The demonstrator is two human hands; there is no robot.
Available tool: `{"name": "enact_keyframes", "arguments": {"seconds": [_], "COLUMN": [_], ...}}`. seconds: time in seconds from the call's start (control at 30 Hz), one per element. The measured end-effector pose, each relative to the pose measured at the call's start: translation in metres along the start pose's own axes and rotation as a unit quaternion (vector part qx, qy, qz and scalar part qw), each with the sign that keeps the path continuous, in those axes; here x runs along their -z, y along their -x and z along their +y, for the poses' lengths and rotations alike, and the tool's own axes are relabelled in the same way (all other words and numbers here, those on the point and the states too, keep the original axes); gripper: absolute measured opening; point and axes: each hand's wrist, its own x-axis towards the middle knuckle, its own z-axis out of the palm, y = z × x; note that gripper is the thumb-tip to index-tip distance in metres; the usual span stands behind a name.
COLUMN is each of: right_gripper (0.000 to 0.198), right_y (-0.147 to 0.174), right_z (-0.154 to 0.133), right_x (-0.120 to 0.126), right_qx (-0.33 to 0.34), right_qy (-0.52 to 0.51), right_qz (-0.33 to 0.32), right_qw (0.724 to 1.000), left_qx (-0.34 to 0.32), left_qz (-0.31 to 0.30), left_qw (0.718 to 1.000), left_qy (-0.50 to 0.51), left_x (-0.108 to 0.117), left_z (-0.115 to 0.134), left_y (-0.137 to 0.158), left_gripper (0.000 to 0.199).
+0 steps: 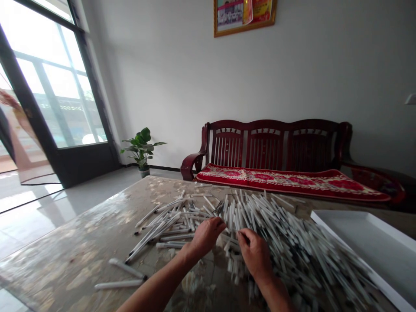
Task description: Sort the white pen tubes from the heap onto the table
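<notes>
Many slim white pens with dark ends, most of them in a large pile, lie on the table in front of me. My left hand is at the left-middle of the pile, its fingers pinched together. What lies between those fingertips is too small to make out. My right hand is a little nearer to me, thumb and forefinger brought together over the pile's near edge. Whatever it pinches is also unclear. Looser pens fan out left of my left hand, and two single pens lie beside my left forearm.
A shallow white tray stands at the right of the patterned table. Beyond the table is a dark red wooden bench with a red floral cover. A potted plant and a glass door are at the left.
</notes>
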Motion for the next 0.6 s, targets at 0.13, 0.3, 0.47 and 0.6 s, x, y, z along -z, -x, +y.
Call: {"name": "enact_keyframes", "arguments": {"seconds": [0.13, 0.3, 0.47, 0.6], "right_gripper": [0.036, 0.035, 0.033, 0.033], "right_y": [0.000, 0.001, 0.001, 0.001], "right_z": [-0.002, -0.002, -0.002, -0.002], "right_x": [0.000, 0.000, -0.001, -0.001], "right_qx": [0.008, 0.003, 0.002, 0.002], "right_qy": [0.000, 0.003, 0.000, -0.006], "right_qz": [0.009, 0.008, -0.002, 0.001], "right_qw": [1.000, 1.000, 1.000, 1.000], "left_qx": [0.056, 0.049, 0.030, 0.011], "left_qz": [-0.001, -0.046, -0.079, -0.092], "left_qw": [0.991, 0.982, 0.976, 0.974], "left_qy": [-0.118, -0.177, -0.203, -0.208], "left_x": [0.000, -0.002, -0.004, -0.003], "left_z": [0.004, 0.005, 0.007, 0.006], "left_y": [-0.007, -0.022, -0.037, -0.041], "left_gripper": [0.024, 0.025, 0.021, 0.021]}}
